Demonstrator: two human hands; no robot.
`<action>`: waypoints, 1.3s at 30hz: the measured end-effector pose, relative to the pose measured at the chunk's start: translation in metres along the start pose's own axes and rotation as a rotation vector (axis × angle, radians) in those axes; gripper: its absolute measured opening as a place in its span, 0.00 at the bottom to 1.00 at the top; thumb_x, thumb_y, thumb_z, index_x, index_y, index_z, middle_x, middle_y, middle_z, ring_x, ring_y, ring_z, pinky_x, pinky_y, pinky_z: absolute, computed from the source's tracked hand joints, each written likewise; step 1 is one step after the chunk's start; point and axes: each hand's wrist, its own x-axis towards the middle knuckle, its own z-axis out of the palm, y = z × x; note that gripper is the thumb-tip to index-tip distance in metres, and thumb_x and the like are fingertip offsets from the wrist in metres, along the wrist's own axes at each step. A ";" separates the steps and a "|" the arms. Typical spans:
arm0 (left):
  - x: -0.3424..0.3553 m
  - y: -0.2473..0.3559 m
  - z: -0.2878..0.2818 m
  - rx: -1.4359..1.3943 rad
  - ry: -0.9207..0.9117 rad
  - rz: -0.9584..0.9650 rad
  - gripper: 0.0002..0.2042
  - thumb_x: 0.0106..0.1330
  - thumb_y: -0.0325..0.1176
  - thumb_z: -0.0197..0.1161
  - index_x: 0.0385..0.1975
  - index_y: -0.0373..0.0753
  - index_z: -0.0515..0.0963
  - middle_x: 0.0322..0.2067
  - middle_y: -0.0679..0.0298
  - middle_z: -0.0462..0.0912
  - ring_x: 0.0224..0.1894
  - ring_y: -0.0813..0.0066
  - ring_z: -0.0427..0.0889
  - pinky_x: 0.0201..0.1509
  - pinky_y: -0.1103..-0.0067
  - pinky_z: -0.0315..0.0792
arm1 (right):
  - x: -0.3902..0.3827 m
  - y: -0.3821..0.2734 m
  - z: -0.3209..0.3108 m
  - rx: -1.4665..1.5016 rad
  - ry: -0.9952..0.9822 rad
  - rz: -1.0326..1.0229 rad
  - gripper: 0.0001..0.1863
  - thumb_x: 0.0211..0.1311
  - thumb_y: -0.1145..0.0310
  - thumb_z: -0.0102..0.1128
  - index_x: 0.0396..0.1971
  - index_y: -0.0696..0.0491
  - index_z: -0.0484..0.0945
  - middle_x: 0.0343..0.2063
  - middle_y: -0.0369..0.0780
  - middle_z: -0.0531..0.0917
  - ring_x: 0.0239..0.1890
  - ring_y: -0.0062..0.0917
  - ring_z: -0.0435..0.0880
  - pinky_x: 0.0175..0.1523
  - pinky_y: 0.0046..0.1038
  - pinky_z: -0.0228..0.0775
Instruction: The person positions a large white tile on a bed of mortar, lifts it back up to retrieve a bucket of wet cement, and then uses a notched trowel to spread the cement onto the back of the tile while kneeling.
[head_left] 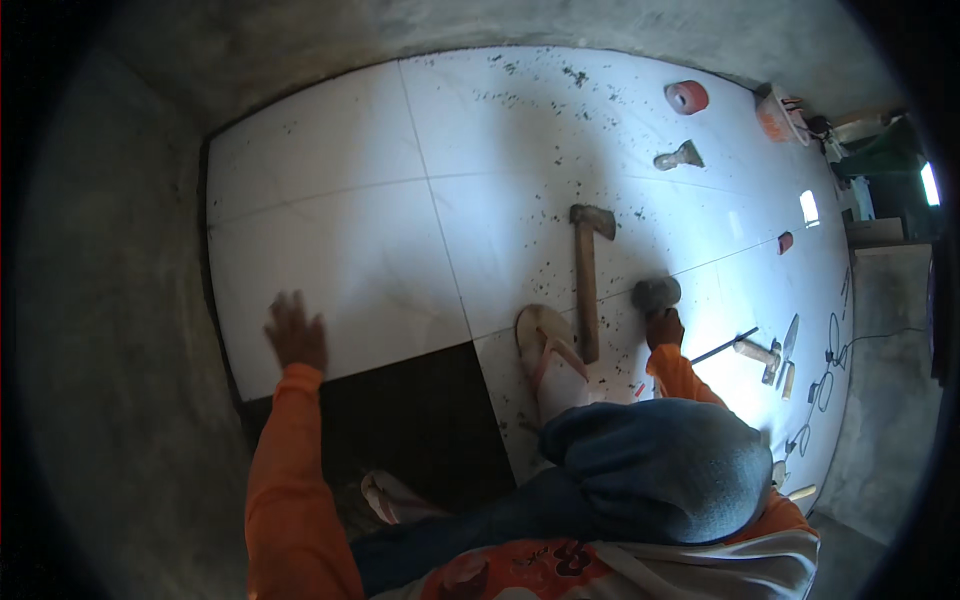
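Note:
My left hand (296,332) has its fingers spread over a large white floor tile (330,270), just beyond the dark square gap (400,415) without tile. My right hand (663,328) grips a mallet (655,293) with a dark cylindrical head, low over the tiles beside my sandalled foot (540,340). Between the mallet and that foot lies an axe-like tool (586,265) with a long wooden handle and dark metal head. My other sandalled foot (390,497) rests in the dark gap.
Grey concrete walls (120,280) border the tiles. To the right lie a scraper (680,157), a red roll (687,96), a bucket (782,118), a hammer (758,353), a trowel (788,345), a dark bar (722,346) and looped cables (830,345). Small dark debris is scattered about.

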 end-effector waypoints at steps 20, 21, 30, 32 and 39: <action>-0.018 -0.028 -0.055 0.740 -0.712 -0.316 0.31 0.67 0.48 0.40 0.63 0.37 0.41 0.65 0.56 0.41 0.67 0.58 0.40 0.68 0.67 0.39 | -0.023 0.033 -0.029 0.131 -0.004 0.330 0.15 0.61 0.62 0.43 0.45 0.52 0.65 0.46 0.44 0.69 0.51 0.38 0.69 0.52 0.39 0.63; -0.018 -0.022 -0.054 0.745 -0.699 -0.286 0.31 0.67 0.48 0.40 0.63 0.37 0.41 0.65 0.56 0.41 0.67 0.58 0.40 0.68 0.67 0.39 | -0.019 0.044 -0.020 0.137 0.002 0.361 0.15 0.61 0.62 0.43 0.45 0.52 0.65 0.46 0.44 0.69 0.51 0.38 0.69 0.52 0.39 0.63; -0.077 -0.103 -0.028 0.703 -0.555 0.186 0.25 0.65 0.44 0.45 0.56 0.33 0.58 0.56 0.47 0.62 0.59 0.57 0.61 0.61 0.66 0.58 | -0.027 0.076 0.008 0.224 0.141 0.776 0.21 0.50 0.69 0.57 0.46 0.47 0.65 0.46 0.43 0.71 0.51 0.38 0.70 0.52 0.40 0.62; -0.113 -0.109 -0.067 0.576 -0.617 0.189 0.25 0.64 0.44 0.46 0.56 0.34 0.58 0.56 0.47 0.62 0.60 0.57 0.61 0.61 0.67 0.57 | -0.049 0.084 0.011 0.121 0.021 0.784 0.22 0.50 0.69 0.57 0.47 0.46 0.64 0.47 0.43 0.71 0.51 0.37 0.70 0.52 0.39 0.62; -0.237 -0.120 -0.226 0.148 -0.964 0.062 0.26 0.62 0.43 0.50 0.57 0.36 0.58 0.56 0.47 0.61 0.60 0.58 0.60 0.61 0.68 0.56 | -0.142 0.068 -0.017 -0.015 -0.446 1.073 0.22 0.56 0.61 0.51 0.52 0.46 0.64 0.50 0.40 0.69 0.54 0.33 0.67 0.54 0.39 0.59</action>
